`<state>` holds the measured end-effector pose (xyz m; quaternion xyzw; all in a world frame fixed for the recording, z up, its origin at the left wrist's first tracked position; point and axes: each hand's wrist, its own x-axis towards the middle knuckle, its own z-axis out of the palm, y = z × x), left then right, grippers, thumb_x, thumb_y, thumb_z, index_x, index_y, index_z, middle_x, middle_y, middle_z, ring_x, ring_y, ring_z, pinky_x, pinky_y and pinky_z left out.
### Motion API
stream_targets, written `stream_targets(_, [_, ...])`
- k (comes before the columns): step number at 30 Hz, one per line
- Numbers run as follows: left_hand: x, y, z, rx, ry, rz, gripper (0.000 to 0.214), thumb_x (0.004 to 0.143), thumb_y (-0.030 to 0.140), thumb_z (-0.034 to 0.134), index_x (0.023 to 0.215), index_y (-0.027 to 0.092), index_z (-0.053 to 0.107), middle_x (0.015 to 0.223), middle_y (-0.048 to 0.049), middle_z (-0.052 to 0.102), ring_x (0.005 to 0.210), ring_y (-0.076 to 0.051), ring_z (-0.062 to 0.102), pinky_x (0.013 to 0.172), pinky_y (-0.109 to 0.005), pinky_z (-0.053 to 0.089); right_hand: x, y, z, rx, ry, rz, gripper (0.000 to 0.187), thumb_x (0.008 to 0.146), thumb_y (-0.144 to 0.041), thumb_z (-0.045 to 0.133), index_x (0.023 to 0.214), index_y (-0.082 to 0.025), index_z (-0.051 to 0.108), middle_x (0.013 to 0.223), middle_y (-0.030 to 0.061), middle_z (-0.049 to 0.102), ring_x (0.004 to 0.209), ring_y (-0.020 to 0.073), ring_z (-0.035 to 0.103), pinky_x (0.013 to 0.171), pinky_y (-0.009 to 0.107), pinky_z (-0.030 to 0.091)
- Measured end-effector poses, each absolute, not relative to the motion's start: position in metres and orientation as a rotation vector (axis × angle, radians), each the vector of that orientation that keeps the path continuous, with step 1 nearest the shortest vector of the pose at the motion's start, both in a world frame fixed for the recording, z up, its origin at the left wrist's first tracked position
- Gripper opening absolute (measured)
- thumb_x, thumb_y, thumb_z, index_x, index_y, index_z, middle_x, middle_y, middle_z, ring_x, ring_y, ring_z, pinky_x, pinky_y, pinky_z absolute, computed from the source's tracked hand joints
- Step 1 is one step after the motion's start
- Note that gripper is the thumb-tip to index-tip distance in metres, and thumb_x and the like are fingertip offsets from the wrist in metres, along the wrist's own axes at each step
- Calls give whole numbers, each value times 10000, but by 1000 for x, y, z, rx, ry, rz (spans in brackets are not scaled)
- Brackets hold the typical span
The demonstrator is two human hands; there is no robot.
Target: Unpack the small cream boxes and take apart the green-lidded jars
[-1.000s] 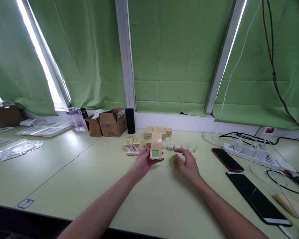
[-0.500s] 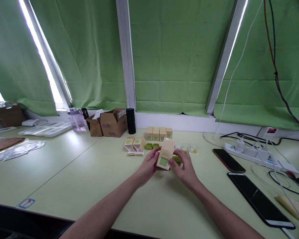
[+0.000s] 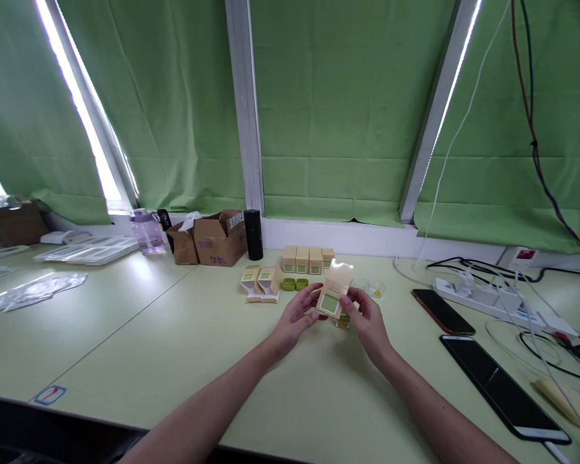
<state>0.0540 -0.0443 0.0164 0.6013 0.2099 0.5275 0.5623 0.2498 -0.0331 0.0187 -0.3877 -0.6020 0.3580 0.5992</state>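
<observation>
A small cream paper box (image 3: pixel 336 291) with a green window and a raised flap is tilted above the table. My right hand (image 3: pixel 368 322) grips its right edge, thumb on the front. My left hand (image 3: pixel 292 323) is at the box's left edge, thumb and fingers apart; its fingertips are close to the box or touching it. Just below the box a small green-lidded jar (image 3: pixel 342 319) shows in part; whether my right hand also holds it is hidden. Two green square-lidded jars (image 3: pixel 295 284) stand beyond my left hand. Clear round containers (image 3: pixel 376 289) lie behind my right hand.
Two open cream boxes (image 3: pixel 261 283) lie left of the jars, and several upright boxes (image 3: pixel 302 260) stand in a row behind. Cardboard boxes (image 3: pixel 221 238) and a black cylinder (image 3: pixel 254 235) are at the back. Phones (image 3: pixel 502 386) and a cabled power strip (image 3: pixel 493 299) occupy the right.
The cream box has moved slightly right and up. My left thumb has come away from its side, while my right hand has taken hold of its right edge.
</observation>
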Motion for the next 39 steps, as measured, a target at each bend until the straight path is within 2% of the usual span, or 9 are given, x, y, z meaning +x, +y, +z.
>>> stream_targets(9, [60,-45,12,1496,541,1293,608,913,345,747,1458,269,488,1526,-170,526,1394,-337,523,1070,-469,520,244,-33,18,-949,-1376,808,462,833,-627,700,1023,-206,685,1010,96,739,948,262,657,850,383,518])
stream_targets(16, [60,-45,13,1490,531,1300,604,926,351,735,1465,266,474,1549,-169,506,1426,-337,500,1124,-473,470,244,-33,16,-970,-1403,783,431,852,-596,690,1038,-207,681,1023,88,711,956,255,643,886,391,496])
stream_targets(24, [58,-48,15,1506,561,1311,587,937,378,719,1454,261,468,1536,-159,524,1386,-326,539,1134,-466,441,244,-34,15,-955,-1494,693,405,862,-576,693,1032,-209,674,952,68,715,918,247,641,872,382,491])
stream_targets(39, [56,-45,12,1585,611,1360,559,933,397,708,1430,254,496,1492,-155,547,1397,-339,514,1145,-487,424,243,-31,10,-940,-1492,745,442,845,-593,722,1047,-203,675,975,94,721,929,256,657,866,385,519])
